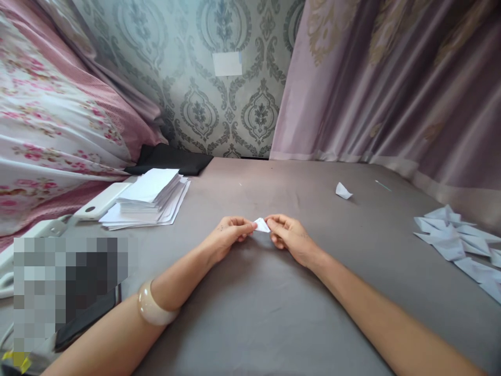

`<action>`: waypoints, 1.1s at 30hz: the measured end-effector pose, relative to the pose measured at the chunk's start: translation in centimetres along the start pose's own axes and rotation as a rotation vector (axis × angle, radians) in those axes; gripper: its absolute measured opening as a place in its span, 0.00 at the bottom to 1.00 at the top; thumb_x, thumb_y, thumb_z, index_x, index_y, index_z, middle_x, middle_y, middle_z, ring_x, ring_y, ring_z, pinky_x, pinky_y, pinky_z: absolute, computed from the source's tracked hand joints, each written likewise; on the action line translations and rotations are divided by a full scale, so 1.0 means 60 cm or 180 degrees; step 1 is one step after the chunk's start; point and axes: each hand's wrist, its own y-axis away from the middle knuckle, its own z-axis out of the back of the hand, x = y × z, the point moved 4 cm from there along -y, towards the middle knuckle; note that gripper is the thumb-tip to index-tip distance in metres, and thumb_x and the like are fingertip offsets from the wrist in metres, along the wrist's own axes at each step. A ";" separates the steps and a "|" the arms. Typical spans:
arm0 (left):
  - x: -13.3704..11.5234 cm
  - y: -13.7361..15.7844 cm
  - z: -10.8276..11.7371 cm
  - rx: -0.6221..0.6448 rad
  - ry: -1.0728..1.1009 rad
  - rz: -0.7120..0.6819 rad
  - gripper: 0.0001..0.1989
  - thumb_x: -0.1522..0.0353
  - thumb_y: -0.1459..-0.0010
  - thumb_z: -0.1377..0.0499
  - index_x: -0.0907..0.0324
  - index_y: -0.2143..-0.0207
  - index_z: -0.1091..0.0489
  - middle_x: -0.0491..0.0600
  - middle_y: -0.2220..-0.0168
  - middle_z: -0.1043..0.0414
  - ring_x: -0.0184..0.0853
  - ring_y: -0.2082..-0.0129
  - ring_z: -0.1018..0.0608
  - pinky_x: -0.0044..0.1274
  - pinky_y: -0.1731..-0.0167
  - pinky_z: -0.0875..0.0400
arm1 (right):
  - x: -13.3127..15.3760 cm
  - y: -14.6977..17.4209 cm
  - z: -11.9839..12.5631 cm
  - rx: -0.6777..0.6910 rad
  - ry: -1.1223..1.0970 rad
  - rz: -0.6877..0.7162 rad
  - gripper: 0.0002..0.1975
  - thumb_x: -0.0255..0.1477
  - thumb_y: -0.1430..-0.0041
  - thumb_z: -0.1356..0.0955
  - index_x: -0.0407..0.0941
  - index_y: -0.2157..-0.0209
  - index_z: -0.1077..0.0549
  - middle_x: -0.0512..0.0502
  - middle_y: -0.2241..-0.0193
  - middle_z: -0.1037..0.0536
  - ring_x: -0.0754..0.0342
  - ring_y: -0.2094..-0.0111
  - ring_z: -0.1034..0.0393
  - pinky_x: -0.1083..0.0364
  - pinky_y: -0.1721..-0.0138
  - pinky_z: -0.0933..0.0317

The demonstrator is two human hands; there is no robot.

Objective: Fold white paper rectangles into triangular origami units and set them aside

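Note:
A small piece of folded white paper [261,225] is held up between my two hands, above the middle of the grey tabletop [250,303]. My left hand [234,232] pinches its left end between thumb and fingers. On the opposite end, the thumb and fingers of my right hand [287,235] are closed. The paper looks triangular, and its finer folds are too small to make out. Around my left wrist is a pale bangle [153,307].
Left of my hands lies a stack of white paper sheets [151,190] beside a white device [102,201]. Several folded paper pieces [450,235] are heaped at the right edge. One folded piece [343,191] sits apart, near a thin stick [382,185]. Black cloth [172,159] lies at the back.

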 end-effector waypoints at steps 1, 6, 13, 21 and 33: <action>0.001 -0.001 0.000 0.0004 0.0117 -0.0004 0.17 0.58 0.56 0.35 0.64 0.79 0.32 0.42 0.82 0.39 0.23 0.81 0.41 0.21 0.79 0.52 | 0.001 0.003 -0.002 0.0059 -0.0022 -0.0129 0.20 0.47 0.47 0.34 0.43 0.66 0.31 0.51 0.75 0.30 0.63 0.82 0.45 0.60 0.82 0.54; 0.004 -0.002 -0.006 0.0067 0.0255 -0.0164 0.18 0.57 0.55 0.35 0.63 0.79 0.34 0.42 0.82 0.40 0.24 0.81 0.41 0.21 0.78 0.52 | 0.008 0.011 -0.016 0.0116 0.0617 0.0027 0.23 0.50 0.46 0.36 0.42 0.74 0.31 0.50 0.77 0.30 0.63 0.82 0.46 0.59 0.82 0.54; -0.010 0.011 -0.015 -0.0086 -0.0214 -0.0479 0.19 0.54 0.53 0.38 0.62 0.76 0.33 0.41 0.81 0.39 0.25 0.80 0.39 0.20 0.78 0.47 | 0.013 0.013 -0.011 -0.0160 0.1251 0.0686 0.18 0.43 0.44 0.35 0.45 0.79 0.37 0.54 0.83 0.35 0.61 0.81 0.45 0.59 0.77 0.49; -0.020 0.012 -0.011 0.0173 -0.0602 -0.0733 0.17 0.58 0.49 0.38 0.60 0.62 0.26 0.47 0.68 0.25 0.29 0.71 0.28 0.21 0.70 0.36 | 0.002 0.001 0.012 -0.0011 0.1609 0.1017 0.17 0.42 0.41 0.36 0.44 0.76 0.34 0.56 0.82 0.39 0.61 0.78 0.46 0.60 0.76 0.49; -0.018 0.003 -0.007 -0.0133 -0.2157 -0.1558 0.08 0.65 0.43 0.43 0.58 0.66 0.24 0.49 0.67 0.26 0.30 0.71 0.29 0.21 0.68 0.34 | 0.000 0.005 0.010 -0.0263 0.2274 0.1466 0.09 0.27 0.45 0.32 0.46 0.60 0.25 0.48 0.65 0.26 0.59 0.72 0.35 0.58 0.66 0.40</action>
